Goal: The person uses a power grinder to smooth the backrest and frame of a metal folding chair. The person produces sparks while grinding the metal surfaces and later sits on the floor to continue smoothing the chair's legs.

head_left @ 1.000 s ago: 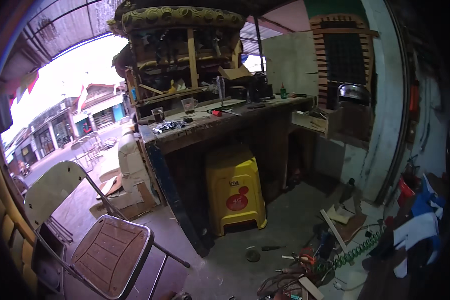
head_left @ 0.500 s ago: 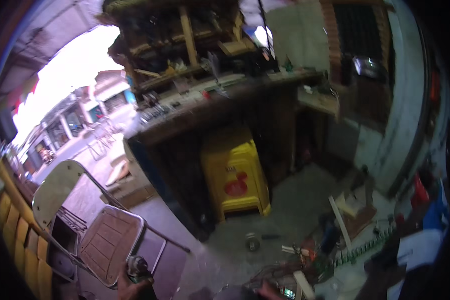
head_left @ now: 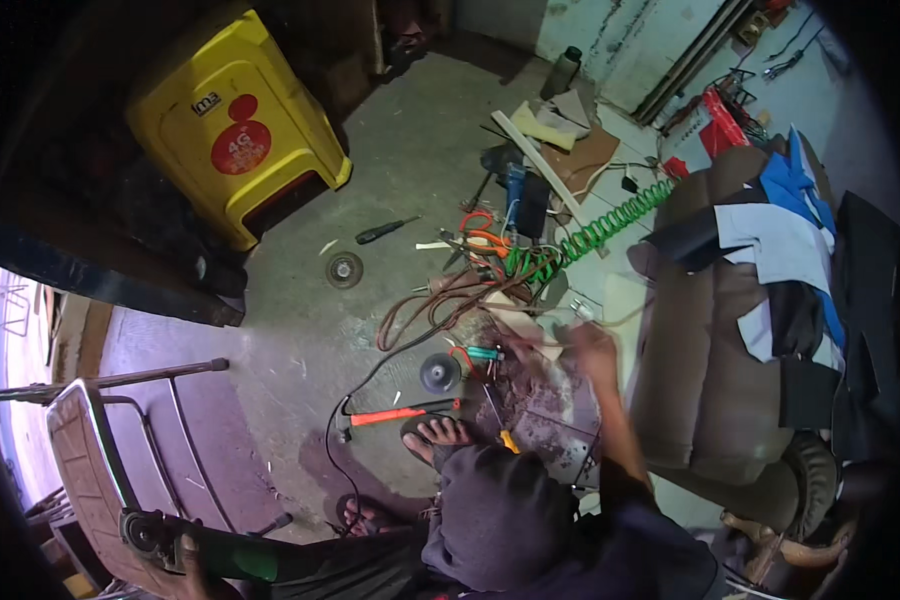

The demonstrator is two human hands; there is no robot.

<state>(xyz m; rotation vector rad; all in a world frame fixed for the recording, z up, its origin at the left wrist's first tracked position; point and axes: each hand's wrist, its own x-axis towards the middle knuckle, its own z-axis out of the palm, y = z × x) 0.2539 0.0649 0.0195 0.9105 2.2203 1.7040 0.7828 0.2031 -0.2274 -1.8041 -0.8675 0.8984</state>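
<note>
At lower left, left hand [head_left: 196, 566] closed round the green body of a grinder [head_left: 175, 545], disc end pointing left, held above the seat of a metal folding chair [head_left: 100, 455]. Fingers wrapped tight, no gap showing.

Further right, right hand [head_left: 595, 348] stretched out over the floor clutter, blurred; cannot tell whether open or closed, nor whether anything is in it. Just left of it, a pale thin strip [head_left: 530, 338] and a small teal-handled tool [head_left: 482, 353], touching or not unclear. Just beside it on the right, a brown cushion [head_left: 700, 370] draped with blue, white and black cloths [head_left: 780, 240].

Below the right hand, a sandalled foot [head_left: 438, 436] on the concrete, with an orange-handled hammer [head_left: 388, 415] just in front of the toes and a dark disc [head_left: 439, 372] near that. Loops of brown cable [head_left: 425, 305] between the disc and a green coiled hose [head_left: 600, 230]. Orange-handled pliers [head_left: 482, 236] and a blue power tool [head_left: 515, 188] near the hose's left end.

Well apart, toward the upper left: a second disc [head_left: 344, 269], a screwdriver [head_left: 384, 231], and a yellow plastic stool [head_left: 235, 125] tucked against a dark bench.
</note>
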